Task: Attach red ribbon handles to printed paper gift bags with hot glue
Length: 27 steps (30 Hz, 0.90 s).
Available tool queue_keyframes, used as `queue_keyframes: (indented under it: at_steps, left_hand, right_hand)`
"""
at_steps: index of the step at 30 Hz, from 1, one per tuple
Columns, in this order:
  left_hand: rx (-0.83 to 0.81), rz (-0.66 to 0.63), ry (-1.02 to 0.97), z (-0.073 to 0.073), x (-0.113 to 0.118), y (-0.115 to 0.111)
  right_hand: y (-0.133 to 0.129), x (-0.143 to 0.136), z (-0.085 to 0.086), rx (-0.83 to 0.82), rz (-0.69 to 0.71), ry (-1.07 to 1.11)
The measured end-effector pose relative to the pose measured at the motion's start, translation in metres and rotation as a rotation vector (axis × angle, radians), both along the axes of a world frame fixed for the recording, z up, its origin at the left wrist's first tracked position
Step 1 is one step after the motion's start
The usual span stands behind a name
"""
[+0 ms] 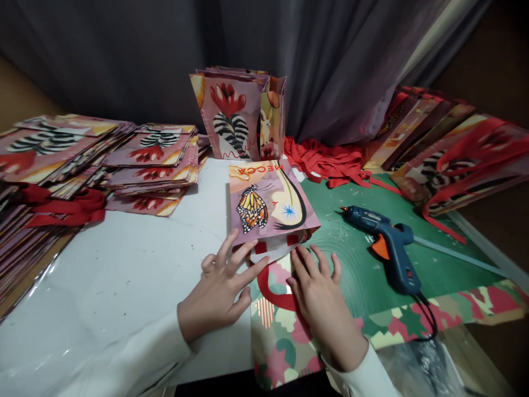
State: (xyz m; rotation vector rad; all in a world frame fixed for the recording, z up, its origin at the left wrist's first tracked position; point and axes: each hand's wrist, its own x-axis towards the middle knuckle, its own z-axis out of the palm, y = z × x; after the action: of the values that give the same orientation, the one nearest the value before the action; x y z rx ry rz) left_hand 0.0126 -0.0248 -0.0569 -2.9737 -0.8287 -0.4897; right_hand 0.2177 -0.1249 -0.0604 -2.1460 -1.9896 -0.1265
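Observation:
A printed paper gift bag (268,201) with a butterfly lies on its side, its mouth toward me. Inside the mouth show a pale lining and red ribbon ends. A red ribbon handle (275,295) loops out over the patterned sheet. Spread fingers of my left hand (221,289) rest at the near left edge of the bag's mouth. My right hand (320,298) lies at the near right edge, fingers stretched out with the tips by the mouth. Neither hand is closed on anything. A blue glue gun (390,240) with an orange trigger lies on the green mat, right of my right hand.
Stacked flat bags (151,160) fill the left side. Standing bags (237,118) are at the back. Loose red ribbon (322,160) is heaped beyond the green mat (355,264). Bags with red ribbons (467,160) lean at right. A camouflage-patterned sheet (285,344) covers the near edge.

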Motion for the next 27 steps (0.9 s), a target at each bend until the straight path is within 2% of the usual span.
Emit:
queue_keyframes:
  at_steps: [6, 14, 20, 24, 27]
  left_hand:
    - [0.006, 0.009, 0.018, -0.001, 0.001, -0.001]
    - [0.008, -0.006, 0.024, -0.001, -0.001, 0.0]
    - [0.015, 0.005, 0.034, 0.001, 0.002, 0.0]
    - [0.02, -0.009, 0.037, 0.001, 0.003, 0.0]
    - [0.024, -0.018, 0.046, 0.001, 0.002, 0.001]
  right_hand:
    - [-0.001, -0.004, 0.002, 0.014, -0.002, -0.019]
    - [0.001, 0.009, 0.001, -0.004, 0.009, 0.003]
    - [0.002, 0.013, 0.001, -0.006, 0.071, 0.046]
    - [-0.001, 0.017, 0.009, 0.081, 0.043, 0.093]
    - [0.002, 0.022, 0.025, 0.263, 0.008, 0.082]
